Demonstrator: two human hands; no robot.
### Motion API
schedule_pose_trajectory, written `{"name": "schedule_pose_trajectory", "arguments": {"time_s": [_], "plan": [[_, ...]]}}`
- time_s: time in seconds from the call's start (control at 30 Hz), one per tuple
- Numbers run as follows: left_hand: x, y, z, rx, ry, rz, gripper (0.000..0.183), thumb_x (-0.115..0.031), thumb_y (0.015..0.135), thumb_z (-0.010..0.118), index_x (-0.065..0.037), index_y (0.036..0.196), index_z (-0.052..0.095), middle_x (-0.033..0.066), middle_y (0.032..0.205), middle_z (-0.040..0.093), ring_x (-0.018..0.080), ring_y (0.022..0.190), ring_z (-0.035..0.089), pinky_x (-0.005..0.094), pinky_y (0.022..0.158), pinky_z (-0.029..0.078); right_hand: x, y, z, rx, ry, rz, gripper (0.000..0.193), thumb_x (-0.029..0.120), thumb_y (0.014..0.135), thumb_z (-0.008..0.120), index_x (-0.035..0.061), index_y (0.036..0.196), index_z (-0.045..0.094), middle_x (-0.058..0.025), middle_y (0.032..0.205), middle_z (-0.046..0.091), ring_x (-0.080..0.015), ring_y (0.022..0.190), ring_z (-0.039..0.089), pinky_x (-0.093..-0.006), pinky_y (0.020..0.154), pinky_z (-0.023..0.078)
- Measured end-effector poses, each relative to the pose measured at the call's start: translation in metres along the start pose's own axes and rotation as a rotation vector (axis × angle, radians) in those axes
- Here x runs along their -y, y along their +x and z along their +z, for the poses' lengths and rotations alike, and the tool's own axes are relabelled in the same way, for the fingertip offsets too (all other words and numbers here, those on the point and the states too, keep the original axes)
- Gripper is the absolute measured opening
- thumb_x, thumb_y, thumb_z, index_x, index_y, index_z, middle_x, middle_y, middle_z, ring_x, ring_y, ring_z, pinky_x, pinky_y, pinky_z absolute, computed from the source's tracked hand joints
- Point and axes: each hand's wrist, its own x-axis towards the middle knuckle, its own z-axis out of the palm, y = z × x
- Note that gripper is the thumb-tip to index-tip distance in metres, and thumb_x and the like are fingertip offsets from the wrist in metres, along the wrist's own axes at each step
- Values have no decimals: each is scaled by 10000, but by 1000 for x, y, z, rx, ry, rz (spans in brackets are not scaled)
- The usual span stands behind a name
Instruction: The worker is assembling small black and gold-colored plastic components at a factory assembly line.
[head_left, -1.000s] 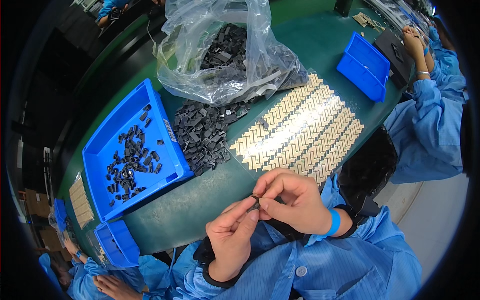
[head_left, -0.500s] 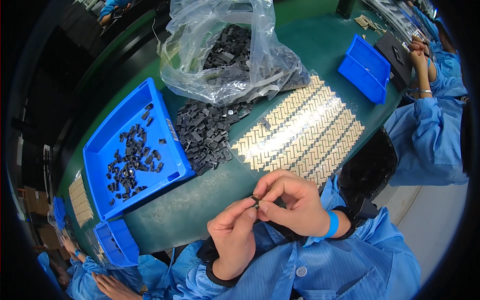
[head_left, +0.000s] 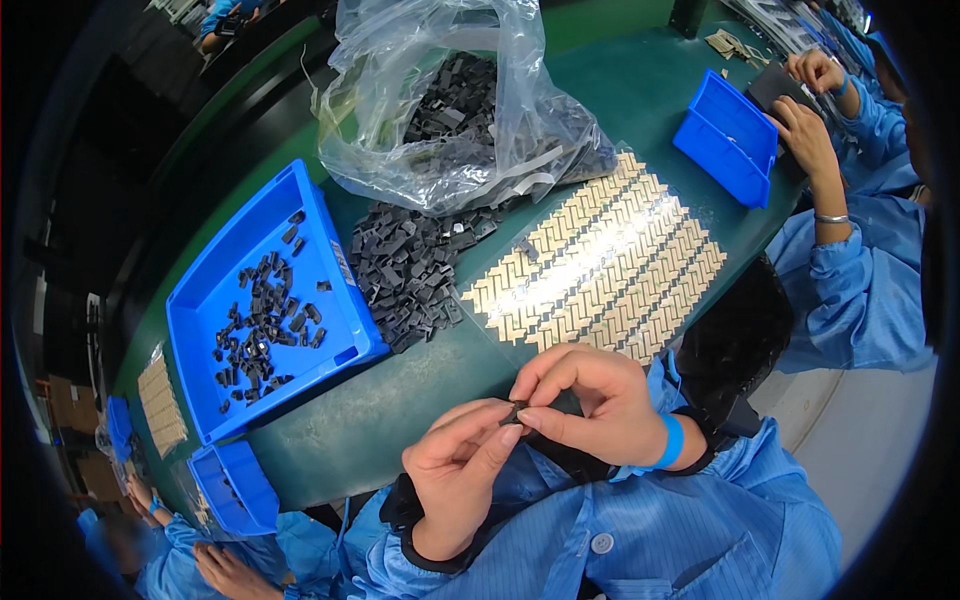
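A small black plastic part (head_left: 515, 412) sits pinched between the fingertips of both hands, close to my body above the table's near edge. My left hand (head_left: 455, 468) grips it from the left with thumb and index finger, and my right hand (head_left: 592, 408) from the right; fingers hide most of it. Just beyond my hands lies a clear sheet with rows of tan, zigzag-set pieces (head_left: 650, 290). One loose black part (head_left: 528, 250) rests on that sheet. To its left is a heap of similar black parts (head_left: 400, 270).
A large blue tray (head_left: 345, 300) holding black parts is at left, with a smaller blue bin (head_left: 255, 490) nearer. Behind the heap stands a clear plastic bag (head_left: 380, 170) of black parts. Another blue bin (head_left: 750, 150) is at right, beside a co-worker's hands (head_left: 810, 140).
My fingers have shifted slightly around the black part, the left hand a little lower and leftward. At right, the co-worker's hands have moved apart over a dark board.
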Motion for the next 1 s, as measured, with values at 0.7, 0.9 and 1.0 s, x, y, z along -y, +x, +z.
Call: {"name": "schedule_pose_trajectory", "arguments": {"time_s": [0.7,0.9,1.0], "plan": [[1,5,-4,198,-296,-46,273,79,784,581,83,1055,539,179,921,622,223,817,627,337,717,544,9,7,-16,228,682,505,276,30,781,632,-15,1032,527,-42,851,566,-79,770,563,-176,686,451],[-7,7,-7,218,231,123,353,74,735,640,74,1077,550,171,907,635,210,783,640,302,694,541,13,11,-16,294,564,580,220,24,772,599,2,976,519,-2,773,529,-46,692,518,-167,617,414],[-16,9,-2,299,580,248,397,86,704,658,56,1087,558,142,872,649,190,765,647,277,692,531,7,7,-10,350,468,601,206,-8,736,547,18,937,514,39,699,460,-12,611,390,-171,536,319]]}}
